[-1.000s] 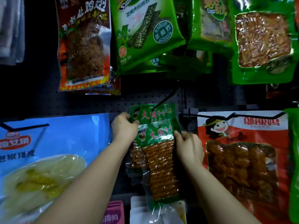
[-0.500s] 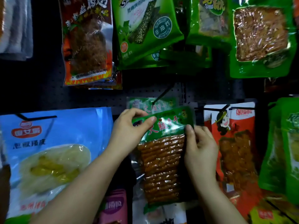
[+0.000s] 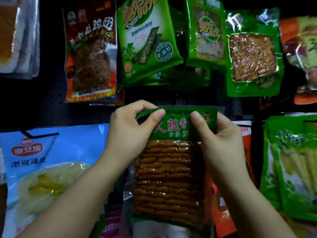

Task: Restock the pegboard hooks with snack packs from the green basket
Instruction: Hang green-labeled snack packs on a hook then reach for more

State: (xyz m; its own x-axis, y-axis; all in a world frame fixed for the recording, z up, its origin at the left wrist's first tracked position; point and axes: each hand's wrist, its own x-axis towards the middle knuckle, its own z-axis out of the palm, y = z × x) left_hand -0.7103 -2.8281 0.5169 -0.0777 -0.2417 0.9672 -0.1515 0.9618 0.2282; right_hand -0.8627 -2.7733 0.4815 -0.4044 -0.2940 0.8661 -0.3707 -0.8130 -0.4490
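A green-topped snack pack point(image 3: 171, 177) with red lettering and brown ridged sticks behind a clear window hangs upright in front of the dark pegboard point(image 3: 42, 103). My left hand point(image 3: 130, 133) pinches its top left corner between thumb and fingers. My right hand point(image 3: 217, 140) pinches the top right corner the same way. A small hang hole shows in the green header between my thumbs. The hook behind the pack is hidden. The green basket is not in view.
Hanging packs crowd the board: a blue pack point(image 3: 51, 165) at left on a black hook point(image 3: 39, 133), a brown-red pack point(image 3: 91, 57) and green packs point(image 3: 147, 43) above, an orange pack point(image 3: 247, 152) and yellow-green packs point(image 3: 291, 165) at right.
The held pack has come up and toward me, now level and centred. My right hand moved from the pack's side to its top right corner. The view has closed in on the board.
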